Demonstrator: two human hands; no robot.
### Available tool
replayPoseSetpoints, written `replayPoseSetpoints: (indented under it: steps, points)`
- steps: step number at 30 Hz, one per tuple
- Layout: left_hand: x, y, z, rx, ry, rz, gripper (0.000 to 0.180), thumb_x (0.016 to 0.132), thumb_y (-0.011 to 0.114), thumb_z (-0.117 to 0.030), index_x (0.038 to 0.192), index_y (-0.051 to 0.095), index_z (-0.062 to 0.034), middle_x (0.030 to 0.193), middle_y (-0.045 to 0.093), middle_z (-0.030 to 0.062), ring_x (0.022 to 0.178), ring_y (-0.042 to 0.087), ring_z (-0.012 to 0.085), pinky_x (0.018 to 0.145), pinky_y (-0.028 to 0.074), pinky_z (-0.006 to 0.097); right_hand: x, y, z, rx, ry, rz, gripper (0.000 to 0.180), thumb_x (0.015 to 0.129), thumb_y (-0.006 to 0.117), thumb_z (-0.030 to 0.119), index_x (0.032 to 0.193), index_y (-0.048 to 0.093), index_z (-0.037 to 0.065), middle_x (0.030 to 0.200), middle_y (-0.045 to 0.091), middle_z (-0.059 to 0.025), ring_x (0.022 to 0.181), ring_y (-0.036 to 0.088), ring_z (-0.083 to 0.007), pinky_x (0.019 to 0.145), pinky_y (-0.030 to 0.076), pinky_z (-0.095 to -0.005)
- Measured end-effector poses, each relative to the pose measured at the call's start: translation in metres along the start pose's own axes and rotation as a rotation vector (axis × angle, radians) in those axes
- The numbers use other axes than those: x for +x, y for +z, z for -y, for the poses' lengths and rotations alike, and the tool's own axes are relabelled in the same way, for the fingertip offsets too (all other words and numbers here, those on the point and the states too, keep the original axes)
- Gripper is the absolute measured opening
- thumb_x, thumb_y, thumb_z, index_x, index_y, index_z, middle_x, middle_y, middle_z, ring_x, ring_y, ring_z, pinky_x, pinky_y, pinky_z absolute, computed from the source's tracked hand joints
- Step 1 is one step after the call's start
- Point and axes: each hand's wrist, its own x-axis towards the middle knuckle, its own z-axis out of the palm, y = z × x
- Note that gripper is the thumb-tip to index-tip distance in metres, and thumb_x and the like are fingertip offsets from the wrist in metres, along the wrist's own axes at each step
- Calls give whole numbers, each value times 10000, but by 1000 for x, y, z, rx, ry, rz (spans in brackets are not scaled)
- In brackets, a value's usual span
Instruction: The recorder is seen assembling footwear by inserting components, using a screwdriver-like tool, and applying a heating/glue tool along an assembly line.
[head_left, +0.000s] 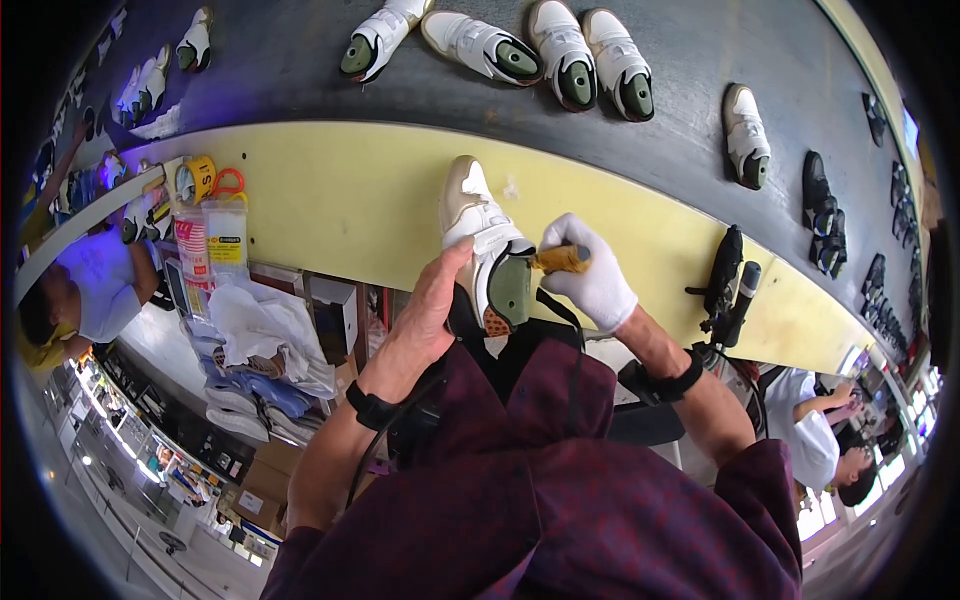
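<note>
A white sneaker with beige trim lies toe-away over the near edge of the pale yellow bench. Its heel end, with a dark green insole or lining and a speckled brown patch, points toward me. My bare left hand is closed around the shoe's left side near the ankle. In a white glove, my right hand grips a short yellow-brown piece, its tip at the right side of the shoe's collar. I cannot make out exactly what kind of piece it is.
Beyond the bench runs a dark grey belt carrying several similar white sneakers and black ones. Black tools stand at the bench's right. A tape roll and bags lie left. Other people work at both sides.
</note>
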Motion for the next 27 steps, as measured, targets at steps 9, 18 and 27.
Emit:
replayPoseSetpoints:
  steps: [9, 18, 27]
  points:
    - [-1, 10, -18, -57, 1, -8, 521, 1083, 524, -430, 1448, 543, -60, 1309, 668, 35, 1167, 657, 139, 980, 558, 337, -28, -3, 37, -164, -176, -173, 316, 778, 649, -120, 1011, 510, 41, 915, 572, -96, 870, 601, -213, 839, 509, -327]
    - [2, 9, -36, -97, -98, -51, 563, 1025, 559, -553, 1367, 595, -106, 1140, 728, 83, 891, 751, 229, 636, 649, 463, -27, 1, 72, -286, -317, -217, 354, 747, 628, -142, 1031, 504, 29, 922, 544, -104, 812, 571, -233, 779, 498, -333]
    - [1, 12, -42, -162, -127, -12, 549, 1044, 541, -518, 1379, 593, -86, 1193, 722, 88, 969, 748, 219, 741, 656, 449, -15, 4, 103, -423, -292, -188, 332, 745, 592, -156, 1011, 511, 27, 871, 568, -150, 764, 582, -317, 727, 500, -357]
